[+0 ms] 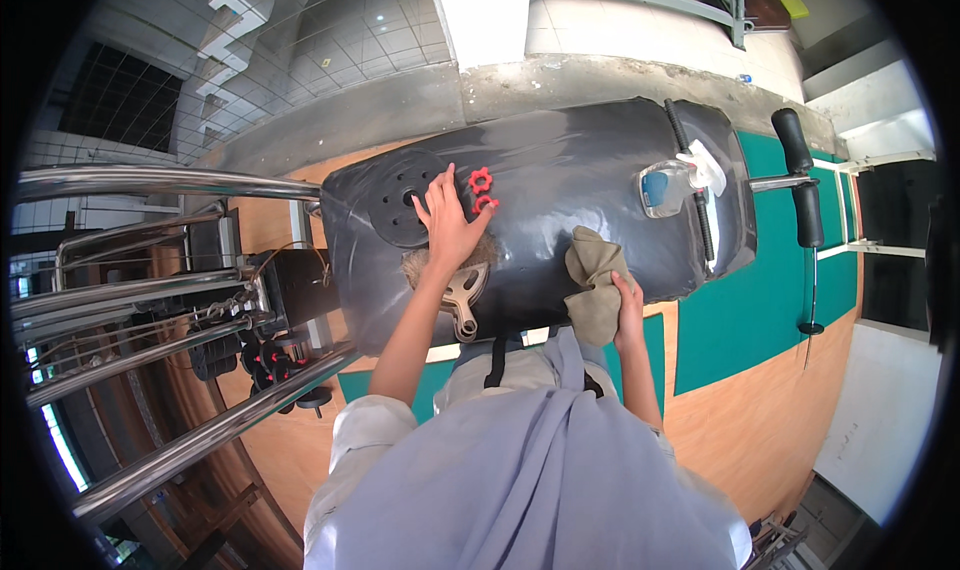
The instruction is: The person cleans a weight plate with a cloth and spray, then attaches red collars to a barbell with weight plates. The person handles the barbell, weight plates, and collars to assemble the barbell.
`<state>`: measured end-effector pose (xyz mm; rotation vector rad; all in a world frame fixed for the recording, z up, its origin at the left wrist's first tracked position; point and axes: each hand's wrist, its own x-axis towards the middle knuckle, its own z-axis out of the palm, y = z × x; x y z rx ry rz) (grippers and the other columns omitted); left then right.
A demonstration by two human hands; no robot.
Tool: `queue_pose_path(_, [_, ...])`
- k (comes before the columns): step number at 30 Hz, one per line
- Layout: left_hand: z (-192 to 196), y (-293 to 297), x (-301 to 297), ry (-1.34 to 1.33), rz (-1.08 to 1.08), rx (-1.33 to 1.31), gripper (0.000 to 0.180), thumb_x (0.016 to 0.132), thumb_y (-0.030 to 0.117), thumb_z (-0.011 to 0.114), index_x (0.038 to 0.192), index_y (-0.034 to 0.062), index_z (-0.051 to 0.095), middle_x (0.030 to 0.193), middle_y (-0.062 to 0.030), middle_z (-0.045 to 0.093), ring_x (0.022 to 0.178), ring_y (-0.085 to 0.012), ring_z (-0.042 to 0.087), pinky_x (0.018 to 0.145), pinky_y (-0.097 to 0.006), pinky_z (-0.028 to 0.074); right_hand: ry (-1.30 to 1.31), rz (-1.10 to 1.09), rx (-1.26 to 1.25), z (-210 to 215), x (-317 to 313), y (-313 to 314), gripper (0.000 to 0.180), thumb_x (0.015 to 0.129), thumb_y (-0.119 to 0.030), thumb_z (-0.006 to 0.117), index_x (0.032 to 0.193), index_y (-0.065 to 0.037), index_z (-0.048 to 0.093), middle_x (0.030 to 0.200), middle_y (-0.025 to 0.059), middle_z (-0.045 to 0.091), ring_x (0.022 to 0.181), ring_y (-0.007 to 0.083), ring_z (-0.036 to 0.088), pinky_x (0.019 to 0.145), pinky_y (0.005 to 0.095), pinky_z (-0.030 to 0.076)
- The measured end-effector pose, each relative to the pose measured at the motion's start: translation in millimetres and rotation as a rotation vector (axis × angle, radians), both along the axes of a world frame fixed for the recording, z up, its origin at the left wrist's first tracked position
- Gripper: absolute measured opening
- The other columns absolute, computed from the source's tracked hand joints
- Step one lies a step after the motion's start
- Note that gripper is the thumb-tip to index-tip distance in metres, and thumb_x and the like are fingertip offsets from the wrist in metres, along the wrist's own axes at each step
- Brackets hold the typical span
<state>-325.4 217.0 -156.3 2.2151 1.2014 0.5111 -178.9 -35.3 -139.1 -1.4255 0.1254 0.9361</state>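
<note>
My left hand (pixel 447 222) lies flat, holding nothing, beside the red knobs (pixel 482 190). My right hand (pixel 628 315) grips the cloth (pixel 594 280). I advise firm, overlapping strokes across the black pad (pixel 560 170).

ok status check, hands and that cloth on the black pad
Left hand flat on black pad, fingers by red collars. Right hand gripping olive cloth at pad's near edge. Brush, spray bottle, threaded bar on pad.

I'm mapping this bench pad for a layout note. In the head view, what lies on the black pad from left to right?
Round black weight plate → red star-shaped collars → crumpled olive cloth → clear spray bottle → black threaded bar.
</note>
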Motion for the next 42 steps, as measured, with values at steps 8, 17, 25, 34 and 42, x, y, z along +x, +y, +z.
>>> queue_pose_path(8, [23, -132, 85, -0.409, -0.455, -0.615, 0.048, 0.083, 0.007, 0.062, 0.127, 0.0054, 0.045, 0.117, -0.0079, 0.056, 0.114, -0.02, 0.05, 0.1, -0.032, 0.037, 0.339, -0.274, 0.379, -10, 80, -80, 0.054, 0.081, -0.04, 0.063, 0.117, -0.003, 0.051, 0.098, 0.013, 0.06, 0.078, 0.0254, 0.062, 0.072, 0.0377, 0.053])
queue_pose_path(17, [-49, -232, 286, -0.193, -0.669, -1.079, 0.062, 0.082, 0.02, 0.065, 0.133, 0.0041, 0.034, 0.127, -0.0158, 0.044, 0.114, -0.0246, 0.049, 0.093, -0.035, 0.043, 0.284, -0.513, 0.577, -13, 227, -176, 0.036, 0.087, -0.036, 0.052, 0.11, -0.008, 0.05, 0.089, 0.0118, 0.051, 0.072, 0.0201, 0.045, 0.064, 0.0298, 0.043])
queue_pose_path(25, [-82, -232, 474, 0.084, -0.06, -0.802, 0.101, 0.073, 0.033, 0.069, 0.141, -0.007, 0.005, 0.137, -0.0305, 0.026, 0.129, -0.0436, 0.029, 0.107, -0.047, 0.028, 0.373, -0.412, 0.611, -36, 290, -209, 0.037, 0.084, -0.034, 0.055, 0.108, -0.006, 0.051, 0.095, 0.0152, 0.06, 0.083, 0.0291, 0.061, 0.069, 0.04, 0.051])
queue_pose_path(34, [-82, -236, 514, 0.299, 0.171, -0.777, 0.1, 0.073, 0.029, 0.068, 0.14, -0.0099, 0.005, 0.14, -0.0385, 0.015, 0.13, -0.0479, 0.024, 0.106, -0.048, 0.028, 0.496, -0.383, 0.434, -108, 322, -200, 0.029, 0.088, -0.03, 0.049, 0.107, -0.009, 0.053, 0.101, 0.0189, 0.063, 0.081, 0.0306, 0.063, 0.068, 0.0404, 0.054])
queue_pose_path(42, [-92, -265, 511, 0.254, 0.391, -0.356, 0.087, 0.06, 0.012, 0.077, 0.129, -0.007, 0.029, 0.115, -0.0208, 0.037, 0.106, -0.0351, 0.041, 0.091, -0.043, 0.04, 0.407, -0.364, 0.316, -122, 336, -186, 0.033, 0.083, -0.033, 0.058, 0.107, -0.01, 0.057, 0.097, 0.0069, 0.063, 0.089, 0.0232, 0.063, 0.078, 0.0375, 0.051])
